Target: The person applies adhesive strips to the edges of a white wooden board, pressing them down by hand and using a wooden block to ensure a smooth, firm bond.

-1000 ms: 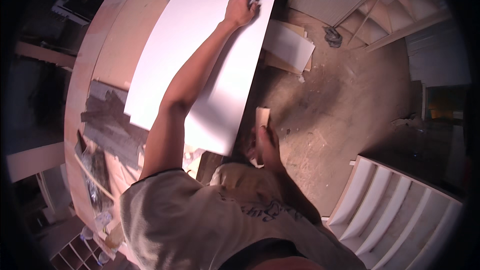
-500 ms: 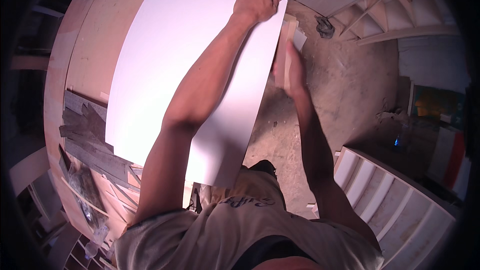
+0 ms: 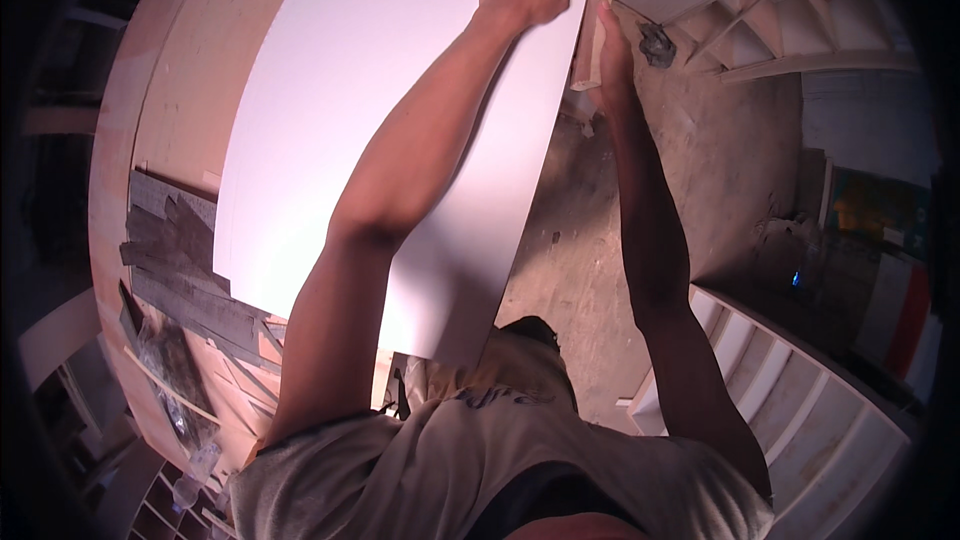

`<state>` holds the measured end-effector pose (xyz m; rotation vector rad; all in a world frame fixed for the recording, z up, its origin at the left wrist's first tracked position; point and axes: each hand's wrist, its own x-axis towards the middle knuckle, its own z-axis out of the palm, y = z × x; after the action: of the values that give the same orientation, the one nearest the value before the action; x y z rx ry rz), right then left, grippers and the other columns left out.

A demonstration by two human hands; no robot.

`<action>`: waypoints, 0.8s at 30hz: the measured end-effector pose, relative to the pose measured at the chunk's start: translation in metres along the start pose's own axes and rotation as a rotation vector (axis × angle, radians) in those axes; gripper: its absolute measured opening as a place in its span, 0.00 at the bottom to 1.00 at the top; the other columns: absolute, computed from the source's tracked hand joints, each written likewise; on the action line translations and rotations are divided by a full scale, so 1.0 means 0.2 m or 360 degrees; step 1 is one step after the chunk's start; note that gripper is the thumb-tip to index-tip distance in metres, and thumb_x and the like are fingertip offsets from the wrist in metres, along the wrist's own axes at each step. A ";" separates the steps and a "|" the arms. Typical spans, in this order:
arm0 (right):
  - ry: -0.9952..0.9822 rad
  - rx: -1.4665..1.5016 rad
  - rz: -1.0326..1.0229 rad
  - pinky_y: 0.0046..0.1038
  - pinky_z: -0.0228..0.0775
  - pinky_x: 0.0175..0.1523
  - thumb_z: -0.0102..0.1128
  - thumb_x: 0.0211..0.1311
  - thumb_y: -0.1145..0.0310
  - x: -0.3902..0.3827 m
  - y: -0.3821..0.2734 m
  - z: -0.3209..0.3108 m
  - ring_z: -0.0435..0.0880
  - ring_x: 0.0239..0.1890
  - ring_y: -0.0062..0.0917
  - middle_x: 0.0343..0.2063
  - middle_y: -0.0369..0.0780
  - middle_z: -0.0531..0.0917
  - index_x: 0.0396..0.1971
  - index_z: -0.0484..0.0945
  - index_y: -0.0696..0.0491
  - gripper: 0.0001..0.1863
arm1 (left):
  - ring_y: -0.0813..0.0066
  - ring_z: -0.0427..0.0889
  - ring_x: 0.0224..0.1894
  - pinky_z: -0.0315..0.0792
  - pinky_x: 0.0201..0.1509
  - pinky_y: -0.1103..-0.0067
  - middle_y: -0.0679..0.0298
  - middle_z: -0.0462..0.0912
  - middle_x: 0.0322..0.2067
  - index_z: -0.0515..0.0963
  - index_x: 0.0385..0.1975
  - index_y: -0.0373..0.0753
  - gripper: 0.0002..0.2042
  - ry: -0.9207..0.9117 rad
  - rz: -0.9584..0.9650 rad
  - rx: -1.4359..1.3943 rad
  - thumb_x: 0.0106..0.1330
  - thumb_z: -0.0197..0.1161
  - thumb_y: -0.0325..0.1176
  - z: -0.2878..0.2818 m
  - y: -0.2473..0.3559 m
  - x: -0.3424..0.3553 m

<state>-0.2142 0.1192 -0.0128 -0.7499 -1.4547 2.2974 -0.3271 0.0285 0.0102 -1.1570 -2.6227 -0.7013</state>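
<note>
My right hand [image 3: 616, 62] has carried the block [image 3: 597, 35] from beside the near end of the sheet [image 3: 320, 130] forward along its right edge to just beside the far corner. My right arm [image 3: 655, 230], drawn in a second ago, now reaches well out. The sheet's far edge has partly left my view, and the disc on the desk [image 3: 190, 90] is gone from sight.
</note>
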 end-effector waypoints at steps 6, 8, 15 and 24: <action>-0.0074 -0.0346 0.0271 0.23 0.67 0.21 0.52 0.60 0.49 -0.34 0.03 -0.12 0.75 0.19 0.20 0.23 0.37 0.75 0.37 0.71 0.56 0.23 | 0.50 0.76 0.44 0.63 0.54 0.59 0.48 0.81 0.30 0.80 0.24 0.35 0.15 0.0249 0.0001 -0.0165 0.58 0.52 0.40 -0.06 -0.01 0.00; -0.0212 -0.0431 0.0362 0.20 0.67 0.23 0.49 0.62 0.48 -0.49 0.01 -0.22 0.74 0.20 0.18 0.20 0.36 0.75 0.36 0.73 0.57 0.23 | 0.52 0.77 0.43 0.64 0.54 0.59 0.49 0.81 0.31 0.81 0.26 0.35 0.15 0.0164 0.0060 -0.0076 0.59 0.52 0.40 0.02 0.05 0.04; -0.0306 -0.0622 0.0767 0.17 0.65 0.27 0.48 0.64 0.60 -1.26 0.16 -0.26 0.72 0.24 0.14 0.28 0.33 0.77 0.42 0.73 0.52 0.14 | 0.54 0.78 0.43 0.68 0.51 0.61 0.50 0.81 0.35 0.81 0.32 0.38 0.16 0.0165 0.0055 -0.0049 0.61 0.49 0.41 0.08 -0.05 0.07; -0.1359 -0.1210 -0.0010 0.30 0.66 0.50 0.56 0.60 0.61 -2.09 0.25 -0.34 0.71 0.48 0.23 0.37 0.42 0.76 0.52 0.67 0.54 0.22 | 0.53 0.79 0.44 0.71 0.51 0.65 0.52 0.81 0.40 0.63 0.59 0.41 0.26 0.0361 0.0303 -0.0576 0.58 0.54 0.34 0.07 -0.06 0.05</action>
<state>0.1645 -0.0720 0.0273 0.1701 -2.7533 2.1050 -0.3423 0.0351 -0.0030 -1.3072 -2.2214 -1.2209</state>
